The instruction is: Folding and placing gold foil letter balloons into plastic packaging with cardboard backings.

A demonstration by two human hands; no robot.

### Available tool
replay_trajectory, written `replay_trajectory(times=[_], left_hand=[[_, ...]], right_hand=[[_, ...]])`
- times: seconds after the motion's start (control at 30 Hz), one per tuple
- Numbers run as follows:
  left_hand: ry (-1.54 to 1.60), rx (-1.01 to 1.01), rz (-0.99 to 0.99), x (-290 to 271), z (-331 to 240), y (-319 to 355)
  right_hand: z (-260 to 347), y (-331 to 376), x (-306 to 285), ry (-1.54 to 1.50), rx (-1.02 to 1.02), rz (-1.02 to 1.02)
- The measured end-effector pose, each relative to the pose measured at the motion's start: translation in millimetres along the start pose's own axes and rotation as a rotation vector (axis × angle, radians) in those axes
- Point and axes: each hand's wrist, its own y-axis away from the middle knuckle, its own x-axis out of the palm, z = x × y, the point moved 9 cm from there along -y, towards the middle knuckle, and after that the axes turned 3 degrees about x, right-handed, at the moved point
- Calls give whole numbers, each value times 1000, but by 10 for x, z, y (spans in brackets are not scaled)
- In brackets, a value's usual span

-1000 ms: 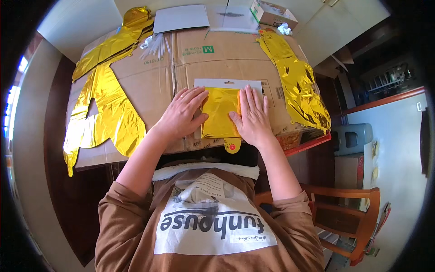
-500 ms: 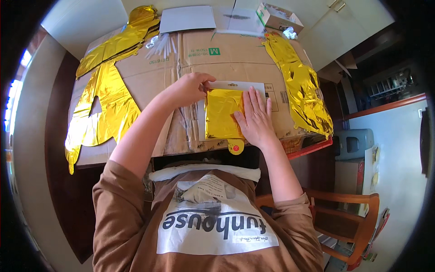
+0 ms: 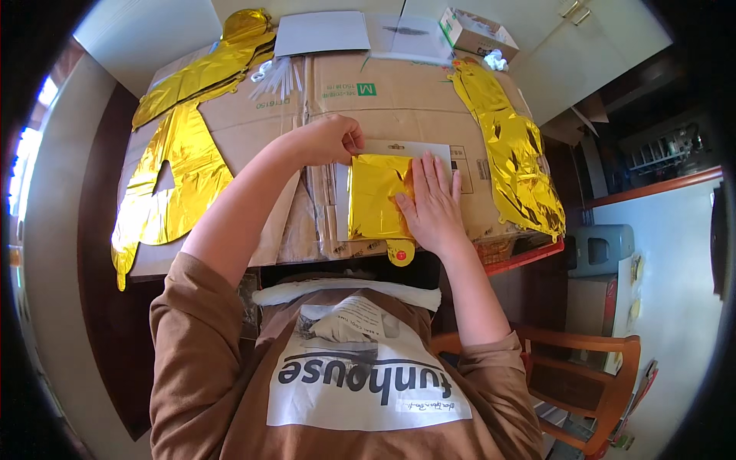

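A gold foil balloon (image 3: 377, 195), folded into a square, lies on a white card (image 3: 426, 149) with a hang hole at its top. Its rounded tab with a red dot sticks out over the table's near edge. My left hand (image 3: 331, 141) is closed at the far left corner of the folded foil, with thumb and fingertips pinched there. Flat across the foil's right side rests my right hand (image 3: 435, 203), fingers stretched out and pressing it onto the card.
Cardboard (image 3: 406, 92) covers the table. Other gold foil balloons lie flat at the left (image 3: 180, 176), far left (image 3: 207, 73) and right (image 3: 510, 146). At the back are clear straws (image 3: 285, 77), a white board (image 3: 322, 33) and a small box (image 3: 477, 32). A wooden chair (image 3: 621, 383) stands at lower right.
My left hand's fingers have curled in and closed at the foil's far left corner. My right hand stays flat in place. The whole view has shifted slightly.
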Motion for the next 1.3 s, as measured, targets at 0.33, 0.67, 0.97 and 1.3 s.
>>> replay_trajectory(times=[0.33,0.67,0.97,1.3], left_hand=[[68,-64,-27,-20,20,89],[145,-177,-70,-59,64,234],[181,-206,-105,-39,149,222],[18,-207,-233,-106,99,260]], right_hand=[[48,-26,-50,12,5,21],[65,-23,-29,29,-10,30],[88,-21,-32,15,-20,27],[110,-5,-35,34,-34,35]])
